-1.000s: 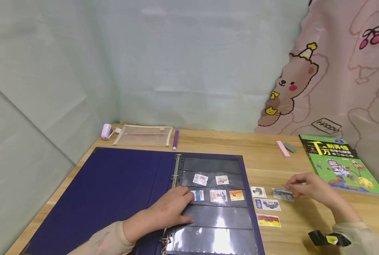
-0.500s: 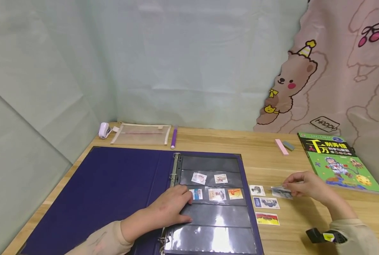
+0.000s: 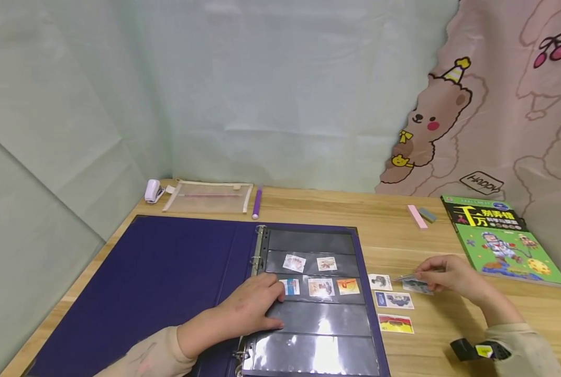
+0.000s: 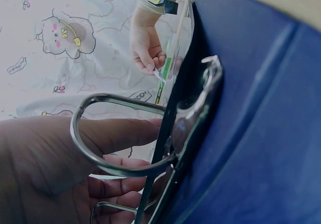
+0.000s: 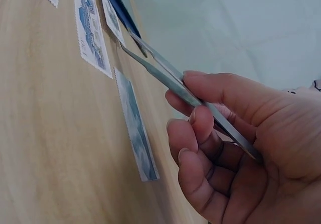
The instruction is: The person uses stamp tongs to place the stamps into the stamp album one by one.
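Observation:
An open stamp album (image 3: 167, 283) with a blue cover lies on the table, its black pocket page (image 3: 318, 318) on the right side. My left hand (image 3: 247, 303) rests on the page's left edge by the metal rings (image 4: 115, 101). In my right hand (image 3: 450, 277) I hold metal tweezers (image 5: 173, 86) between thumb and fingers. The tweezers' tips stand slightly apart at the edge of a small white stamp (image 3: 381, 282) beside the album. A grey-blue stamp (image 5: 136, 133) lies under the right hand. A building stamp (image 3: 398, 300) and a red-yellow stamp (image 3: 396, 323) lie nearer me.
Several stamps, among them an orange stamp (image 3: 348, 286), sit in the page's pockets. At the back are a stapler (image 3: 153, 191), a mesh zip pouch (image 3: 209, 197) and a purple pen (image 3: 257, 202). A pink strip (image 3: 417, 216) and a green book (image 3: 508, 246) lie at the right.
My right hand has moved slightly left, bringing the tweezers' tips from over the grey-blue stamp to the small white stamp's edge. The left hand stays in place on the page.

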`<state>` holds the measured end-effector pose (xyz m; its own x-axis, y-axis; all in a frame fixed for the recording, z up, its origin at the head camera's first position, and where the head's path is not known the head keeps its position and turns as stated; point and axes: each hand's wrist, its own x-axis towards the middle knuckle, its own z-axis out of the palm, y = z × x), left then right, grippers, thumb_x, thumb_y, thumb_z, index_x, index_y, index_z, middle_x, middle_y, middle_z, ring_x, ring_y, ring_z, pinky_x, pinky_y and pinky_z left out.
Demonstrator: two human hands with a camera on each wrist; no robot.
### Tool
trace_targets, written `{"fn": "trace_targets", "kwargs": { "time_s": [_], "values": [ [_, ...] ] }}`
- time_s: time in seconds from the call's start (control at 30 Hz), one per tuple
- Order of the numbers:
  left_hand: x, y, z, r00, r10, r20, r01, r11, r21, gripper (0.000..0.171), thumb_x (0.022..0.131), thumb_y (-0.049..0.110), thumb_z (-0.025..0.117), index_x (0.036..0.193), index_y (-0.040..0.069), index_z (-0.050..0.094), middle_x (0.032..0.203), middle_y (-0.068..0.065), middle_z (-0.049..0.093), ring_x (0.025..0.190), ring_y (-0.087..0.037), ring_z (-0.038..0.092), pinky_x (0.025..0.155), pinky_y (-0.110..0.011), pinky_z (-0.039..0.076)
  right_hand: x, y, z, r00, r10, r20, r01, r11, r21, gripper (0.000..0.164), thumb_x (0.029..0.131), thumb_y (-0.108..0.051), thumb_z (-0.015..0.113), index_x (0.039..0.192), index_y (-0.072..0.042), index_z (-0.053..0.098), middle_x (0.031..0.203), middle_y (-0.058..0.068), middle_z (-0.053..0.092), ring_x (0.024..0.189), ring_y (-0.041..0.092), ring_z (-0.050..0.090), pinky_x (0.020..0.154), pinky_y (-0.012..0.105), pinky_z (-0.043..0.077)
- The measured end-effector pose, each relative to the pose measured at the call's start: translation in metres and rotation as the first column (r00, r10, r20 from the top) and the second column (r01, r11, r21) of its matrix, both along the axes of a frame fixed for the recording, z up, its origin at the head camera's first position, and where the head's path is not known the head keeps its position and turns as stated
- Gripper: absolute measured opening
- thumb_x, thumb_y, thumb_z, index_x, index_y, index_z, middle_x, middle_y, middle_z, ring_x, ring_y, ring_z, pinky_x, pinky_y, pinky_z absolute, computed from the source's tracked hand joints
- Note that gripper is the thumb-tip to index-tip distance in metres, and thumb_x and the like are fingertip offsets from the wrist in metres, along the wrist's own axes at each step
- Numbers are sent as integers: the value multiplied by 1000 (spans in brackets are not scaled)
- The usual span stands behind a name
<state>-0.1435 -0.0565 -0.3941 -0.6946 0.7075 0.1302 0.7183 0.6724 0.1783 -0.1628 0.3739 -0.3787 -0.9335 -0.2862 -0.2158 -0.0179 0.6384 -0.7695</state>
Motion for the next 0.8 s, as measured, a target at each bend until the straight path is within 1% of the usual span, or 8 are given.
{"fn": "trace_targets", "kwargs": {
  "time_s": [0.13,0.3,0.57,0.8],
  "values": [
    [0,0,0,1000,0,8,0,1000,1,37,65,43,74,81,19,51,79,10,43,77,-7,42,73,-27,39,0,0,-1,1000,30,-2,-31,999,-15,33,88,-19,56,102,10,58,73,-3,61,63,5,56,58,25,50],
    [0,1,0,999,11,39,-10,1000,-9,36,66,44,74,81,20,51,79,10,42,77,-7,41,74,-27,39,-2,0,-4,999,54,7,-54,998,-30,34,89,-19,54,104,11,59,69,-5,60,62,3,54,58,24,49],
    [1,1,2,998,22,63,-21,1000,-22,38,67,44,73,83,19,50,81,9,43,79,-8,42,74,-28,39,-2,-1,-6,997,71,31,-70,997,-31,33,90,-20,52,102,9,61,65,-9,55,61,2,50,58,23,47],
    [1,2,4,998,29,62,-28,999,-28,38,67,44,73,88,19,53,84,9,47,82,-8,45,77,-28,41,-3,-2,-8,996,88,4,-88,996,-23,31,90,-21,52,98,7,62,65,-8,53,59,1,48,55,24,47]
  ]
}}
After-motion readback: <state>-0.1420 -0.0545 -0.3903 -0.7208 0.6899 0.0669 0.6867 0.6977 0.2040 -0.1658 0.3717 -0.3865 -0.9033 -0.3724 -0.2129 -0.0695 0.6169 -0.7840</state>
